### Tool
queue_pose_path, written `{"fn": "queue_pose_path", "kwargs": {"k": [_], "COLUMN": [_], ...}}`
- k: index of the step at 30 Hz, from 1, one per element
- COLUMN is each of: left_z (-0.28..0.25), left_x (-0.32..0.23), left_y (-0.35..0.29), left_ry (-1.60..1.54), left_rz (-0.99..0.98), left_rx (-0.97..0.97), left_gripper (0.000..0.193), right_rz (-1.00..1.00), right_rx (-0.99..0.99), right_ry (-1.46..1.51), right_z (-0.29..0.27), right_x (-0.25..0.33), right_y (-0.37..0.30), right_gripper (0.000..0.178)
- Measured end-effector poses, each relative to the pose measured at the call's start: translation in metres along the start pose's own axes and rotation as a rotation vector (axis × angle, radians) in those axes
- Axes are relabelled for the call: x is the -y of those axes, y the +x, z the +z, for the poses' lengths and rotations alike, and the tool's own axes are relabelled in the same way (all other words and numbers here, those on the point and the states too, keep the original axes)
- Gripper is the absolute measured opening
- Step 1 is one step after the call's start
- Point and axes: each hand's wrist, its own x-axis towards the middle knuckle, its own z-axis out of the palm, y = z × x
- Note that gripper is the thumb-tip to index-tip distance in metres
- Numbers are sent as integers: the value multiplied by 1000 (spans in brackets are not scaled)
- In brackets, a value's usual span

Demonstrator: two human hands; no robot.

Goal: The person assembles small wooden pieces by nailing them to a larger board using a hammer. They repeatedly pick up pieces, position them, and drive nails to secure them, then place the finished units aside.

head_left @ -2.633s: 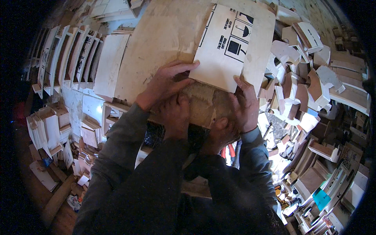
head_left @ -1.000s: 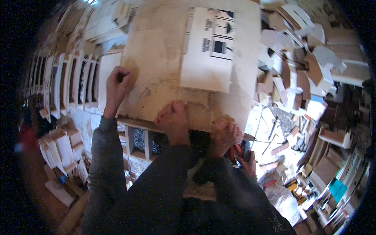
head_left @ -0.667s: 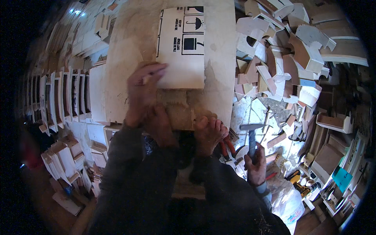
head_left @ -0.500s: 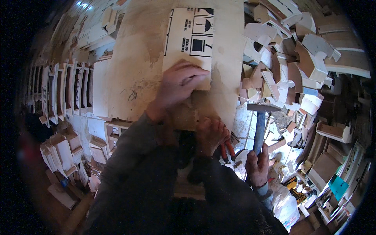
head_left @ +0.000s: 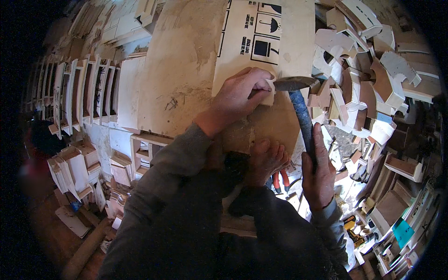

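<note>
My left hand point(head_left: 235, 99) is closed on the near right corner of a pale wooden board point(head_left: 240, 58) printed with black symbols. Whether a nail sits between its fingertips is too small to tell. In my right hand point(head_left: 319, 170) is a hammer point(head_left: 303, 116) with a worn blue handle, its fingers wrapped round the grip. The dark metal head is right beside the left fingertips, at the board's edge. Beneath the board lies a larger wooden sheet point(head_left: 182, 60), with a bare foot point(head_left: 268, 161) on its near end. Several loose nails point(head_left: 171, 103) lie on the sheet.
Curved wooden pieces point(head_left: 359, 93) are heaped on the right. Slatted wooden frames point(head_left: 86, 93) stand at the left, above stacked wooden boxes point(head_left: 74, 170). Red-handled pliers point(head_left: 281, 181) lie beside the foot, and a yellow power drill point(head_left: 352, 228) is at the lower right.
The hammer in my right hand has come up and left, its head now beside my left fingertips. The whole view has shifted, with the board appearing further right and higher.
</note>
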Motion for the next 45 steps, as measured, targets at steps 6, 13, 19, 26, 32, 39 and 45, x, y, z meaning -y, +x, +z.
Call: {"fn": "queue_pose_path", "kwargs": {"k": [6, 13, 19, 26, 32, 39, 45], "left_z": [0, -3, -35, -39, -36, -37, -36], "left_x": [-1, -2, -2, 15, 21, 20, 22], "left_y": [-2, 0, 4, 0, 0, -1, -1], "left_ry": [24, 9, 506, 551, 479, 475, 486], "left_rz": [-4, -38, 309, 286, 325, 292, 288], "left_rx": [-10, 55, 103, 179, 125, 144, 142], "left_gripper": [22, 27, 48, 49, 51, 52, 52], "right_rz": [76, 121, 239, 345, 360, 387, 416], "right_rx": [139, 166, -104, 14, 84, 65, 81], "right_ry": [-163, -140, 404, 899, 1012, 989, 938], "right_z": [-6, -6, 9, 36, 39, 50, 48], "right_x": [5, 7, -24, -54, -44, -39, -36], "right_y": [4, -2, -4, 11, 3, 0, -1], "right_gripper": [64, 63, 56, 54, 56, 58, 59]}}
